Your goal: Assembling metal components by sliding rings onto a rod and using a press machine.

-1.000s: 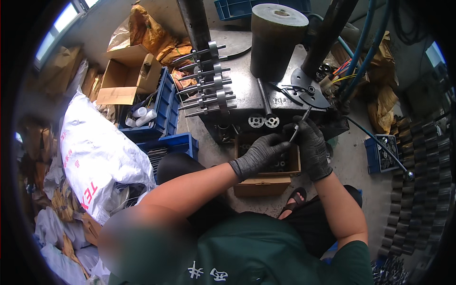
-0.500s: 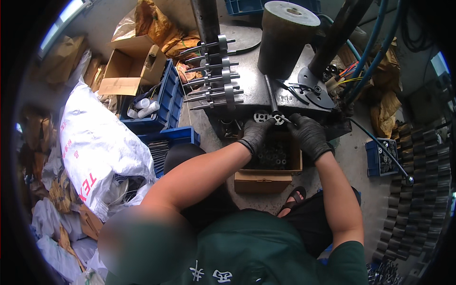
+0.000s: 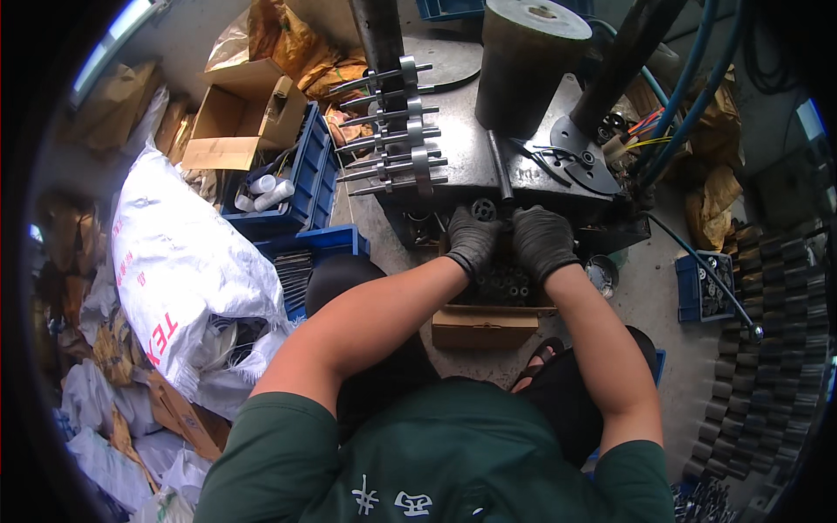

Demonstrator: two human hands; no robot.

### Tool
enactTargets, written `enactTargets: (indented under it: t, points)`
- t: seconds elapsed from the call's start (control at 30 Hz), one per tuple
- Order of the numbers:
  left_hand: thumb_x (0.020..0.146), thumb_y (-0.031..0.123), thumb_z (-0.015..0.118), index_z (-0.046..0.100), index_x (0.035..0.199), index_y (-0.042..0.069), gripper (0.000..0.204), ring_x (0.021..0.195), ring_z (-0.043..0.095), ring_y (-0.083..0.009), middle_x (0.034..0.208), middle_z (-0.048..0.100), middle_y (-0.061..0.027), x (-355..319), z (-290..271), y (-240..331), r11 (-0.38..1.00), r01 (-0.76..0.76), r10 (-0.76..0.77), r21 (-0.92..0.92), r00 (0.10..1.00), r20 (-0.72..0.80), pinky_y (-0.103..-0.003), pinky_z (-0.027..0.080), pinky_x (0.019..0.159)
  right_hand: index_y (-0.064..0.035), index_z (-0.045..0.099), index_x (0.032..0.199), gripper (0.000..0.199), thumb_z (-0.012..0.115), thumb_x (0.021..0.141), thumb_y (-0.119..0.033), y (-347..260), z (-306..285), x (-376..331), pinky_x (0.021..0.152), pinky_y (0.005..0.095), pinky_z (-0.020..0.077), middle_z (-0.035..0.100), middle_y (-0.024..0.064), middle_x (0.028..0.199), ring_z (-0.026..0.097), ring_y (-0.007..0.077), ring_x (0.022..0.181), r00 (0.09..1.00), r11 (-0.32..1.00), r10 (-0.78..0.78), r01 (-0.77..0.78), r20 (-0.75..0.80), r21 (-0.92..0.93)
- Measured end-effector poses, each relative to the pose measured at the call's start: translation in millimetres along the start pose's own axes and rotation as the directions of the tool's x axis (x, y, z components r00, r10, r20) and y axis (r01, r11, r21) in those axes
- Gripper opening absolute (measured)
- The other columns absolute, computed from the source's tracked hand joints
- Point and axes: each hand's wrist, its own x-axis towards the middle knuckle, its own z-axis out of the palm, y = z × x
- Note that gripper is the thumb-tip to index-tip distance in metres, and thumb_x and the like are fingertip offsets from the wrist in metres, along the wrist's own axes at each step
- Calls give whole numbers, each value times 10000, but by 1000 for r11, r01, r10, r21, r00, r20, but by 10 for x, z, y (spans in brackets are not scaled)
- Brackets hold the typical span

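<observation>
Both my hands wear dark grey gloves and are close together at the near edge of a metal workbench [image 3: 449, 122]. My left hand [image 3: 472, 238] is closed on a small round metal part with holes [image 3: 484, 209], which shows above the fingertips. Just beside it, my right hand [image 3: 542, 238] has curled fingers; whatever they grip is hidden. A metal rod [image 3: 500, 166] juts toward me over the bench edge, just beyond the hands. Under them, a cardboard box [image 3: 485, 329] holds small round metal parts [image 3: 506, 283].
A rack of spindles [image 3: 410, 135] stands left on the bench, a thick metal cylinder [image 3: 527, 70] behind. Blue crates [image 3: 318, 174] and a white sack [image 3: 192, 261] sit at left. A hose-like rod [image 3: 706, 270] crosses a blue bin [image 3: 704, 288] at right, near stacked metal pieces [image 3: 758, 366].
Both hands have drawn slightly together, away from the rod's end. The perforated metal part has turned and now shows as one disc above my left hand. My right fingers have curled in.
</observation>
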Motion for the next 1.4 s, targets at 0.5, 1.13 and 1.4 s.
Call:
enactTargets:
  t: [0.5, 1.13, 1.4]
  points:
    - [785, 319, 820, 611, 1170, -57, 578, 1010, 697, -316, 1081, 695, -226, 93, -66, -79, 935, 107, -34, -338, 976, 213, -398, 562, 864, -178, 550, 1325, 536, 624, 913, -513, 94, 230, -154, 887, 498, 547, 714, 217, 1092, 698, 414, 1025, 987, 750, 160, -122, 1, 650]
    - [950, 275, 544, 614, 1164, 62, 310, 941, 652, -306, 1014, 655, -155, 420, -397, -480, 731, 519, -77, -443, 708, 702, -518, 556, 848, -64, 569, 1254, 386, 701, 897, -130, 63, 573, -410, 859, 336, 555, 649, 87, 1149, 641, 170, 1022, 993, -302, 115, 54, -20, 952]
    - [932, 92, 621, 542, 1312, 31, 393, 1044, 657, -233, 1108, 646, -129, -623, -347, -70, 952, 128, 173, -278, 522, 835, -359, 550, 927, -94, 502, 1292, 472, 646, 849, -21, 63, 176, -678, 791, 381, 585, 637, 107, 1144, 682, 241, 991, 991, -676, 128, 124, -50, 726]
